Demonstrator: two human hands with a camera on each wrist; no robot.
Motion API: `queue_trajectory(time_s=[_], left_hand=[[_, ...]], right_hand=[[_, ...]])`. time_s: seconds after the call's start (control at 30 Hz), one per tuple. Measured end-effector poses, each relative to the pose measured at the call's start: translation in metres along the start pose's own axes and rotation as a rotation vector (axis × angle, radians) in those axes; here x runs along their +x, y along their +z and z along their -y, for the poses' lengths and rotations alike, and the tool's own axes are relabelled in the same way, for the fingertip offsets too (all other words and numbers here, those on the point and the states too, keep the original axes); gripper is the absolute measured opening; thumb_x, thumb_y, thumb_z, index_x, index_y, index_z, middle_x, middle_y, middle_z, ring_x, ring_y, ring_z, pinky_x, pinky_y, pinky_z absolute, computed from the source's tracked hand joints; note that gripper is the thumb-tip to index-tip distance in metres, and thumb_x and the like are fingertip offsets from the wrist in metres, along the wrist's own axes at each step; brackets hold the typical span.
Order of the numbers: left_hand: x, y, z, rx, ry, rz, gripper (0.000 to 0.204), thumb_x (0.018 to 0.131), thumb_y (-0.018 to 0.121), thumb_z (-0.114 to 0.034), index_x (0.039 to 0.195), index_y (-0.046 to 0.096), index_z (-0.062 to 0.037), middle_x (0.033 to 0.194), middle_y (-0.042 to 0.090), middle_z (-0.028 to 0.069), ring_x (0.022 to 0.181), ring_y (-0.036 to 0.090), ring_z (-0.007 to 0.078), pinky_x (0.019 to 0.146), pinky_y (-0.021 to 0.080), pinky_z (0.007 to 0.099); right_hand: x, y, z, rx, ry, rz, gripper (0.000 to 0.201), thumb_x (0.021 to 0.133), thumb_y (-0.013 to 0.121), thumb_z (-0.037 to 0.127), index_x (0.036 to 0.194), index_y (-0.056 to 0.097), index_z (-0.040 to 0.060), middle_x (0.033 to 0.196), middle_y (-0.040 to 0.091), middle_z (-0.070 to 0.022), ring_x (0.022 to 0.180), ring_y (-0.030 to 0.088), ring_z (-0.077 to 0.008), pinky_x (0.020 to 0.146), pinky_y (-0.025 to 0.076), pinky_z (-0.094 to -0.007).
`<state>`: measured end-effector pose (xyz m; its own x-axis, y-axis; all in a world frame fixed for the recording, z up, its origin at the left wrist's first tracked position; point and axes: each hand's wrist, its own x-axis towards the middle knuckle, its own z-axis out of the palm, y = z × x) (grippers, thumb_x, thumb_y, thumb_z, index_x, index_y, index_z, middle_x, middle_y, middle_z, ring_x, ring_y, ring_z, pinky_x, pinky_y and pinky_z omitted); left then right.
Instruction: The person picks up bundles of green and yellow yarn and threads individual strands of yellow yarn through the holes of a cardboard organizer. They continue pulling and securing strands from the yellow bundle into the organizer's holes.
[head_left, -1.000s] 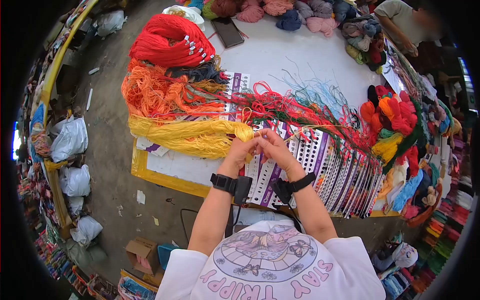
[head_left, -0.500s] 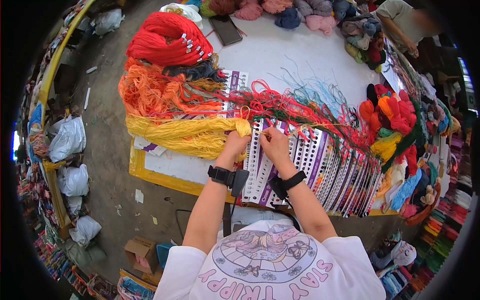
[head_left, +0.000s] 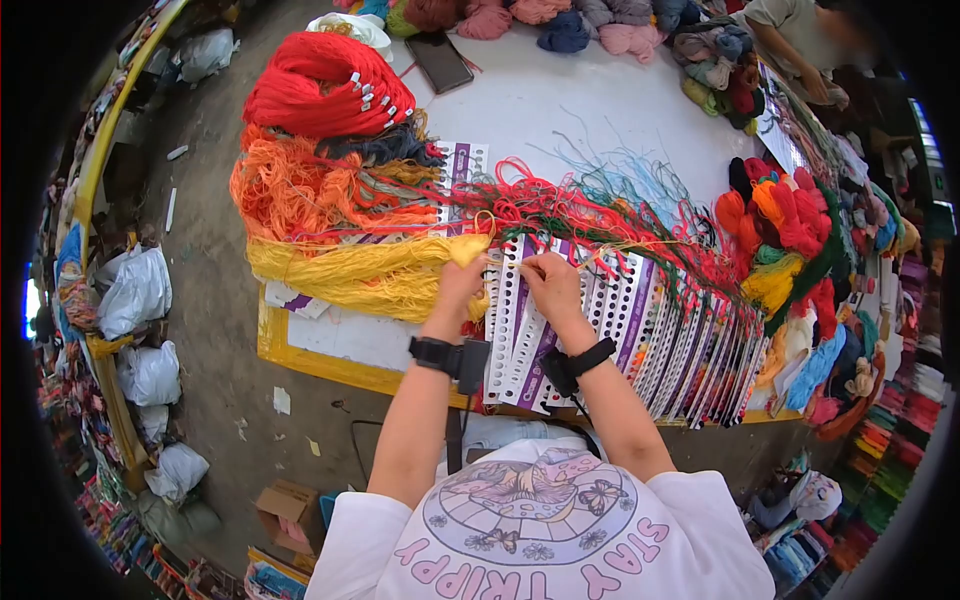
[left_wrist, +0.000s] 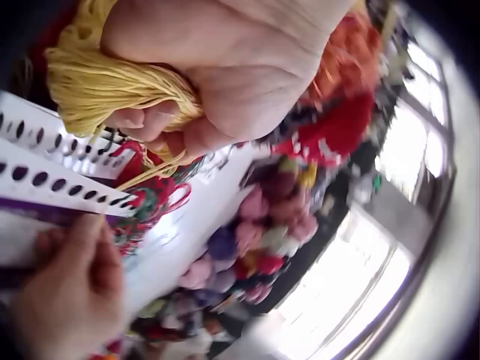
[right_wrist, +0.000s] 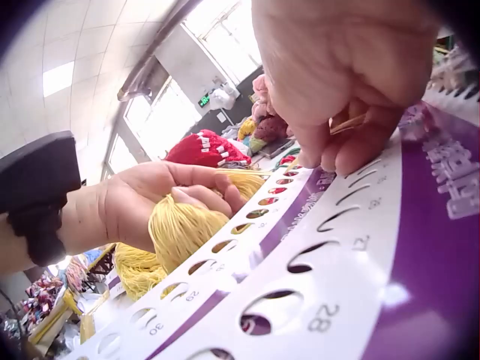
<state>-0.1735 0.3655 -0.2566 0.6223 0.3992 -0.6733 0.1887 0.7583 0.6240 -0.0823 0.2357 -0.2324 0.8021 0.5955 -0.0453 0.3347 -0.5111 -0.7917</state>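
Observation:
My left hand [head_left: 460, 287] holds the folded end of a yellow thread hank [head_left: 350, 272], whose long body trails left over the table. In the right wrist view, the looped yellow thread [right_wrist: 184, 229] bulges out below the fingers. Thin yellow strands [left_wrist: 154, 171] stretch from that hand toward the other. To the right, my right hand [head_left: 553, 288] pinches these strands between thumb and fingers, close over the top of a white and purple card [right_wrist: 307, 259]. Numbered holes run along the card's edge. Red and green threads [head_left: 560, 205] lie tangled just beyond both hands.
More punched cards [head_left: 690, 350] overlap along the table's front right. Orange thread [head_left: 300, 185] and a big red hank [head_left: 325, 85] lie at left. A phone [head_left: 440, 62] sits near yarn bundles [head_left: 630, 38] at the back. Another person [head_left: 790, 45] is at the far right.
My hands were together at the yellow hank's end and have drawn apart. The left moved left with the hank, the right moved slightly right, and strands now stretch between them.

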Motion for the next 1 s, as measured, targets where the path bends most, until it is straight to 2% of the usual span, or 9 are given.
queue_trajectory(time_s=[0.17, 0.27, 0.37, 0.47, 0.53, 0.63, 0.73, 0.83, 1.0], left_hand=[[-0.023, -0.017, -0.037, -0.518, -0.221, 0.365, 0.011, 0.084, 0.05, -0.013, 0.092, 0.053, -0.0063, 0.068, 0.046, -0.0016, 0.043, 0.034, 0.0035, 0.04, 0.03, 0.019], [-0.018, 0.005, -0.006, 0.32, 0.177, 0.421, 0.026, 0.082, 0.057, -0.026, 0.1, 0.056, -0.0069, 0.09, 0.057, 0.0016, 0.053, 0.042, 0.0041, 0.047, 0.036, 0.0181], [-0.001, 0.013, 0.001, 0.807, 0.577, 0.313, 0.03, 0.082, 0.057, -0.028, 0.105, 0.054, -0.0088, 0.08, 0.056, -0.0031, 0.056, 0.046, 0.0055, 0.048, 0.038, 0.0183], [0.014, -0.029, -0.047, 0.741, 0.158, 0.043, 0.026, 0.081, 0.057, -0.027, 0.099, 0.056, -0.009, 0.067, 0.053, -0.0033, 0.053, 0.046, 0.0044, 0.044, 0.037, 0.0197], [0.017, -0.104, -0.089, -0.028, 0.191, -0.037, 0.015, 0.081, 0.057, -0.024, 0.076, 0.053, -0.011, 0.06, 0.046, -0.0038, 0.047, 0.042, 0.0058, 0.04, 0.034, 0.0199], [0.009, -0.206, -0.146, -0.047, 0.482, -0.488, 0.021, 0.083, 0.058, -0.024, 0.089, 0.055, -0.0035, 0.07, 0.051, 0.001, 0.05, 0.048, 0.0089, 0.045, 0.042, 0.02], [-0.069, -0.122, -0.179, 0.056, 0.548, -0.434, 0.025, 0.084, 0.056, -0.023, 0.098, 0.055, -0.0019, 0.085, 0.057, 0.0058, 0.068, 0.058, 0.0135, 0.053, 0.046, 0.0211], [-0.099, -0.069, -0.164, -0.116, 0.317, 0.308, 0.041, 0.09, 0.044, -0.034, 0.112, 0.05, -0.0001, 0.114, 0.054, 0.0111, 0.099, 0.053, 0.0163, 0.077, 0.045, 0.0286], [-0.13, 0.013, -0.139, -0.025, 0.396, 0.459, 0.052, 0.092, 0.033, -0.039, 0.119, 0.044, 0.0038, 0.125, 0.045, 0.0139, 0.115, 0.043, 0.0216, 0.09, 0.039, 0.034]], right_hand=[[0.003, -0.002, 0.011, -0.072, 0.03, 0.072, 0.022, 0.079, 0.055, 0.024, 0.071, 0.056, 0.0028, 0.068, 0.054, -0.013, 0.062, 0.055, -0.0295, 0.056, 0.042, -0.0379], [0.007, -0.006, 0.012, 0.233, 0.245, 0.12, 0.032, 0.084, 0.05, 0.031, 0.07, 0.053, 0.0027, 0.065, 0.053, -0.0136, 0.06, 0.053, -0.029, 0.053, 0.039, -0.0368], [0.005, -0.005, 0.019, 0.048, 0.226, 0.03, 0.031, 0.084, 0.049, 0.031, 0.073, 0.055, 0.0028, 0.063, 0.054, -0.0136, 0.061, 0.055, -0.0293, 0.055, 0.04, -0.0375], [0.0, 0.007, 0.0, -0.108, 0.141, -0.059, 0.026, 0.083, 0.052, 0.03, 0.09, 0.056, 0.0054, 0.076, 0.057, -0.0116, 0.073, 0.057, -0.0289, 0.063, 0.044, -0.0382], [-0.001, 0.01, -0.003, -0.156, 0.129, -0.064, 0.029, 0.081, 0.055, 0.031, 0.099, 0.056, 0.008, 0.087, 0.057, -0.0101, 0.079, 0.057, -0.0287, 0.067, 0.045, -0.0392], [-0.003, 0.013, -0.001, -0.242, 0.105, -0.093, 0.03, 0.079, 0.056, 0.03, 0.099, 0.056, 0.0078, 0.087, 0.057, -0.0099, 0.079, 0.057, -0.0285, 0.067, 0.045, -0.0396], [0.001, 0.015, 0.002, -0.209, 0.131, -0.048, 0.024, 0.076, 0.06, 0.026, 0.091, 0.061, 0.0074, 0.088, 0.058, -0.0098, 0.078, 0.058, -0.0248, 0.067, 0.046, -0.036], [0.018, 0.018, 0.046, 0.243, -0.052, 0.023, 0.016, 0.075, 0.063, 0.017, 0.086, 0.065, 0.0057, 0.085, 0.06, -0.0079, 0.074, 0.058, -0.0176, 0.065, 0.045, -0.0287], [0.005, -0.028, 0.153, 0.75, -0.12, 0.216, 0.013, 0.076, 0.063, 0.009, 0.086, 0.065, 0.0, 0.083, 0.058, -0.0038, 0.074, 0.055, -0.0105, 0.066, 0.045, -0.0229]])
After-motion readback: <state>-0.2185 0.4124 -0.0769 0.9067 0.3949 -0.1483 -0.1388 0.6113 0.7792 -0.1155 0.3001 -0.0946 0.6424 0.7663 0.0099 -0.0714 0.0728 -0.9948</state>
